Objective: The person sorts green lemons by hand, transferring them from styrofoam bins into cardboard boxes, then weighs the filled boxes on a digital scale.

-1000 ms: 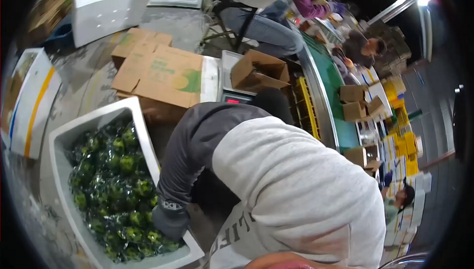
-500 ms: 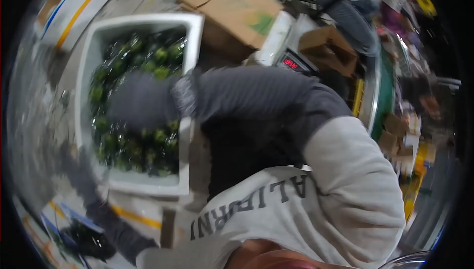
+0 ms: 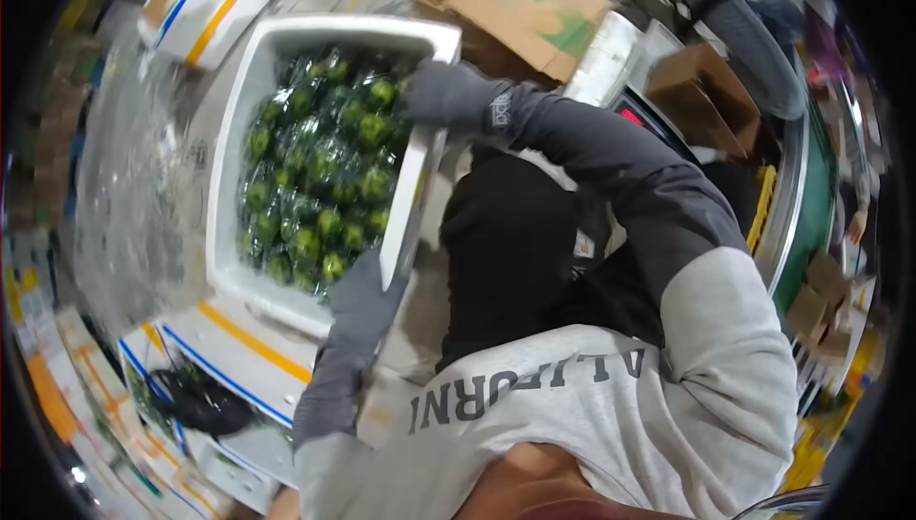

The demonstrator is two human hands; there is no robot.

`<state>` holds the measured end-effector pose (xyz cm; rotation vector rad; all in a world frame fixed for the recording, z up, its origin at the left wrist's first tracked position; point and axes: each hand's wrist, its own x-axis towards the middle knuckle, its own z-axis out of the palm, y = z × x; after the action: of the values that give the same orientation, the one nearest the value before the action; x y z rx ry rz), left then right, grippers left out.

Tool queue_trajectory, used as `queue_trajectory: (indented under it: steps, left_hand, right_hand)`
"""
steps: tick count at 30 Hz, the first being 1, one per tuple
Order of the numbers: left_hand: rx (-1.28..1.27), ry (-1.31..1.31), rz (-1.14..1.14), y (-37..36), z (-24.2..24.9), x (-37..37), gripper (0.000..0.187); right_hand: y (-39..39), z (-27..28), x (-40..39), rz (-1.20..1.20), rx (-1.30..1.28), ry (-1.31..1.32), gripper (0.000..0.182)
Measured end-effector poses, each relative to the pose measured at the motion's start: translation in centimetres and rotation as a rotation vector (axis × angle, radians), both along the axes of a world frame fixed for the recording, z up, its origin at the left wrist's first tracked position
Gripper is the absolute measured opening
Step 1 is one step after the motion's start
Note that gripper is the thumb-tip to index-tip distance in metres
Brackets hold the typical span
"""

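A white foam box holds many round green items in clear, shiny wrapping. Its right wall looks slightly tilted. My right hand, in a grey glove, is closed over the box's rim near the upper right corner, the fingers reaching inside. Around the lower right corner of the same box, my left hand, also gloved in grey, grips the rim, its fingers partly hidden and somewhat blurred.
Flattened cardboard lies beyond the box, beside a scale with a red display and an open carton. Striped white boxes stand at upper left and lower left. Someone's jeans-clad leg shows at upper right.
My right hand has moved off the green items to the box's right rim. My left hand has come from left of the box to its lower right corner. The view has shifted.
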<state>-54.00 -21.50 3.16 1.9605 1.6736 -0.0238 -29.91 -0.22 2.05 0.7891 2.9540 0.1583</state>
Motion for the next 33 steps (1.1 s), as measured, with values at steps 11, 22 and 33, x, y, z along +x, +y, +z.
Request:
queue_trajectory:
  steps: [11, 22, 33]
  left_hand:
    - [-0.090, 0.052, -0.124, 1.6, 1.5, -4.9, 0.041]
    - [0.255, 0.304, -0.379, 16.4, -2.8, 7.9, 0.067]
    - [0.373, -0.225, -0.092, 16.1, -5.9, 0.9, 0.027]
  right_hand:
    - [-5.3, -1.8, 3.9, 0.092, 0.012, 0.307, 0.031]
    - [-13.3, 11.6, 27.8, -0.785, 0.311, 0.116, 0.035]
    - [-27.5, 10.9, 36.7, -1.306, 0.316, 0.242, 0.027]
